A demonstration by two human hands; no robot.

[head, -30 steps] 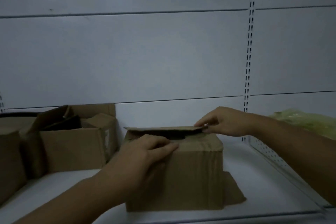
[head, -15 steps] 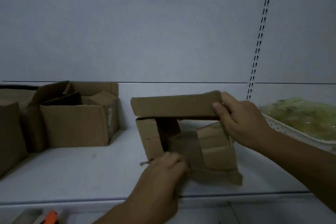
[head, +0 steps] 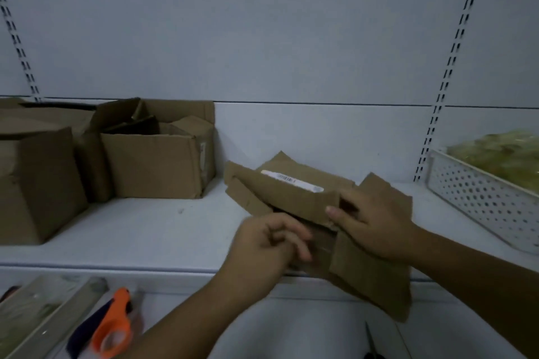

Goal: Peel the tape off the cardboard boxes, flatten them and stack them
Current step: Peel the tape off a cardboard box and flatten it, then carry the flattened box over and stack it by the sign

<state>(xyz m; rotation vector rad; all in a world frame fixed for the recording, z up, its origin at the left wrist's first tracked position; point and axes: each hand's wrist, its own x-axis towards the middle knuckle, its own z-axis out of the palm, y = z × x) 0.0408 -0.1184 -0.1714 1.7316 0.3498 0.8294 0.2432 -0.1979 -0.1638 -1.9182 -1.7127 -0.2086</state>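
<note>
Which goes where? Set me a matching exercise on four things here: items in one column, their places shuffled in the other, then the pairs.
1 labelled box
2 open box
3 white basket
4 orange-handled tool

A below the shelf, bottom left
B shelf's right end
C gripped by the right hand
D standing at shelf's left

Pairs: 1-C, 2-D, 3-B, 4-A

We had a white perforated basket of greenish stuff on the shelf far right, and an orange-handled tool below on the left.
</note>
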